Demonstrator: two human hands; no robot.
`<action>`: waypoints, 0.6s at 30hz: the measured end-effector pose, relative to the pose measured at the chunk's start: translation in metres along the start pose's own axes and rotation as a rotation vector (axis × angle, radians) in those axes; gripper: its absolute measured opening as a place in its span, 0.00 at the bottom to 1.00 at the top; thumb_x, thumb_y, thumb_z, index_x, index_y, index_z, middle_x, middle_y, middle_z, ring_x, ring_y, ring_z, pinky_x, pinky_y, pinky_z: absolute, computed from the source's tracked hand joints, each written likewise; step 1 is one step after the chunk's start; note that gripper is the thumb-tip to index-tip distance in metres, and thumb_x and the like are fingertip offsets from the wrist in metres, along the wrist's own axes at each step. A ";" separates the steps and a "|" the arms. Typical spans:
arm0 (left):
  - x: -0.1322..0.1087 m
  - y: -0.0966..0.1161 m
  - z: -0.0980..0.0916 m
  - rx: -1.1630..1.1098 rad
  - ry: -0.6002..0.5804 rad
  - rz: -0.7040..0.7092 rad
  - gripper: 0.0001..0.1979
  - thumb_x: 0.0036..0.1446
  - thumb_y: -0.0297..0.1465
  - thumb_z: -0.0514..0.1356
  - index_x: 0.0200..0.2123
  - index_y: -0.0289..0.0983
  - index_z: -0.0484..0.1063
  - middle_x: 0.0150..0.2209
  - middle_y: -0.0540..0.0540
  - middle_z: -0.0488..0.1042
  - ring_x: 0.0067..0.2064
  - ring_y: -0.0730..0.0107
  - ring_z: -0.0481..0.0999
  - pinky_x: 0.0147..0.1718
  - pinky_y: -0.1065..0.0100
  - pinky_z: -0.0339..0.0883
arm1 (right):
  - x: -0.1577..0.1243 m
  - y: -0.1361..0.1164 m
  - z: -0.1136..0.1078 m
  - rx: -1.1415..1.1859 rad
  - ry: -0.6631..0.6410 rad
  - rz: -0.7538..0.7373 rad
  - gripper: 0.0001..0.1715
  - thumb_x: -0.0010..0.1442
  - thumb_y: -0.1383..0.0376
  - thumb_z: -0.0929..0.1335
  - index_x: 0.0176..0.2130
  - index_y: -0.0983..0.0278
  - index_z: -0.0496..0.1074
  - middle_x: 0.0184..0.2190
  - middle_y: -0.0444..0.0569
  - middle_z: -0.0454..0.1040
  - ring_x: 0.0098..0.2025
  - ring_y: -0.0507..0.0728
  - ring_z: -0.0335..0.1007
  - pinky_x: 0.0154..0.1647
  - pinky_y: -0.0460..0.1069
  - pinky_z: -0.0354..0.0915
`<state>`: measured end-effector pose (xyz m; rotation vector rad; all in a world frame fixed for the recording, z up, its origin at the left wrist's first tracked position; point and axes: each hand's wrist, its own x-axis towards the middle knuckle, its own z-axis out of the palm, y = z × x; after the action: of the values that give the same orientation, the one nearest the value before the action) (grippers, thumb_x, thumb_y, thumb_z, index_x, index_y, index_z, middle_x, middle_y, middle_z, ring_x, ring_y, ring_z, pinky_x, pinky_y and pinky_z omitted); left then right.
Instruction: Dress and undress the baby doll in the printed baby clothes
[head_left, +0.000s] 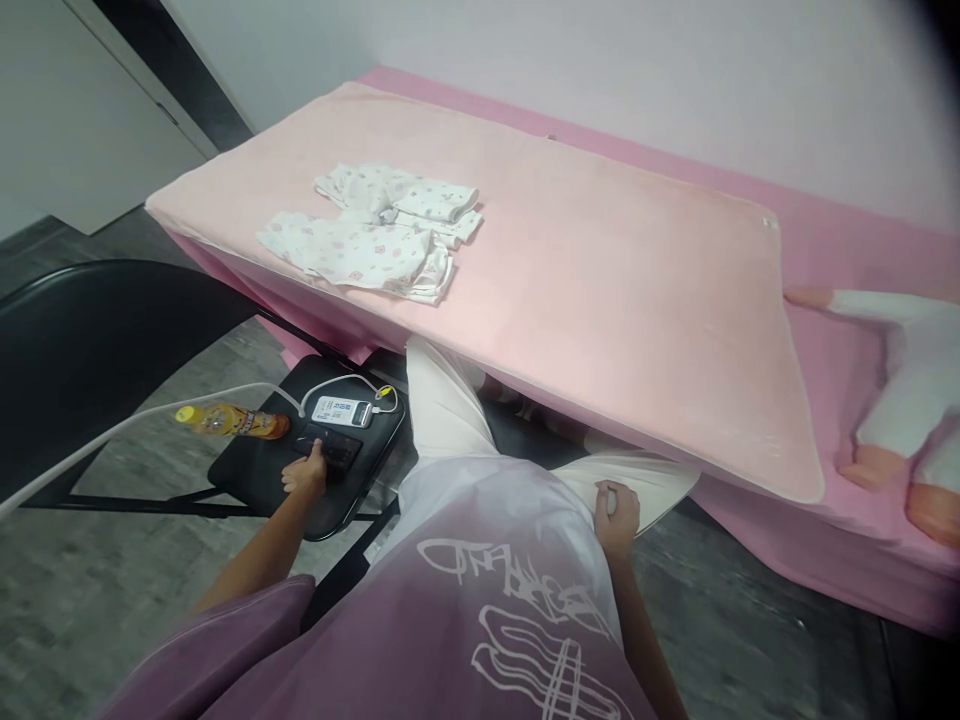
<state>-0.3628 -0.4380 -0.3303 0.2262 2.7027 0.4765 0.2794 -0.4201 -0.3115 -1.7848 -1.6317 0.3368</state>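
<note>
The step in hand, as far as I can judge, is a touch on the dark phone-like slab (341,450), which lies flat on the seat of the black chair (247,470) at the person's left; the left hand (304,472) is at its near edge, loosely curled, with a finger reaching onto the slab's surface; whether the fingers grip it or merely rest on it, I cannot tell.

The right hand (617,515) rests on the right thigh, its fingers partly bent; nothing is plainly held in it, though how far it is closed I cannot tell.

Just beyond the slab lies a white device (341,411) with a pale cable (247,388); beside them is a yellow-capped bottle (240,420), standing or lying I cannot tell; on the table (750,545), a light pink blanket (615,290) carries white printed clothes (375,245), and a doll (915,370) in white shows at the right.

Any lift of the slab would call for thumb and fingers on opposite edges, clear of the cable; a tap would need only a steady fingertip.
</note>
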 end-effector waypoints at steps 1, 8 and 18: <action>0.000 -0.001 0.000 -0.011 0.022 -0.059 0.19 0.67 0.49 0.56 0.36 0.41 0.56 0.51 0.29 0.66 0.65 0.26 0.60 0.59 0.33 0.59 | 0.000 -0.001 0.000 -0.003 -0.003 0.002 0.19 0.75 0.54 0.61 0.44 0.62 0.75 0.42 0.56 0.80 0.47 0.67 0.71 0.55 0.60 0.62; 0.002 -0.003 0.001 -0.100 0.081 -0.238 0.23 0.63 0.48 0.64 0.32 0.43 0.52 0.54 0.34 0.67 0.65 0.39 0.64 0.62 0.47 0.62 | 0.000 -0.001 0.000 -0.004 0.005 0.003 0.19 0.75 0.54 0.61 0.44 0.62 0.76 0.43 0.56 0.80 0.48 0.67 0.71 0.55 0.60 0.61; 0.010 0.009 0.004 -0.050 0.094 -0.351 0.39 0.50 0.66 0.64 0.41 0.39 0.56 0.58 0.24 0.65 0.65 0.30 0.63 0.62 0.42 0.61 | -0.001 -0.001 0.000 0.000 -0.002 0.007 0.18 0.75 0.55 0.62 0.45 0.62 0.76 0.42 0.57 0.80 0.48 0.67 0.72 0.55 0.60 0.62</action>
<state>-0.3693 -0.4266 -0.3345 -0.2878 2.7350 0.4555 0.2787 -0.4211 -0.3110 -1.7907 -1.6272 0.3420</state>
